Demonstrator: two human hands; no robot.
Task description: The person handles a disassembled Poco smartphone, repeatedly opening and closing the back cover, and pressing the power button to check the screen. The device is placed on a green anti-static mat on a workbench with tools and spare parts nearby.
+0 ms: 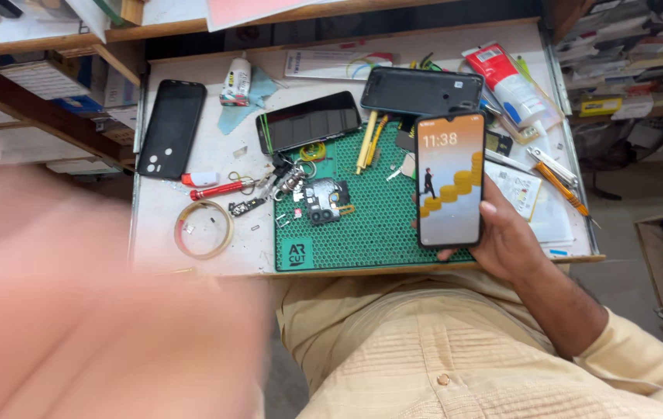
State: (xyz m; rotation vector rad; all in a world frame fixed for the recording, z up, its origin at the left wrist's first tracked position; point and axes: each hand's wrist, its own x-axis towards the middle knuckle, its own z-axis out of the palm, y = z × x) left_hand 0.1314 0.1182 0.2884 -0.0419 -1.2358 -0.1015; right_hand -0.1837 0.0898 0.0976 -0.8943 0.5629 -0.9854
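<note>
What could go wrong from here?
1. The right hand holds the lit phone alone, out over the table's front edge; a slip could drop it.
2. The left hand is a close blur that hides part of the table, so it might knock the tape roll or small loose parts.

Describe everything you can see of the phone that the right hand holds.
The phone is a slim black slab with a glossy glass front. Its screen is lit, showing an orange and pale wallpaper with a small dark figure on yellow steps. It stands upright, face to the camera, above the green mat. The right hand grips it from behind and below.
</note>
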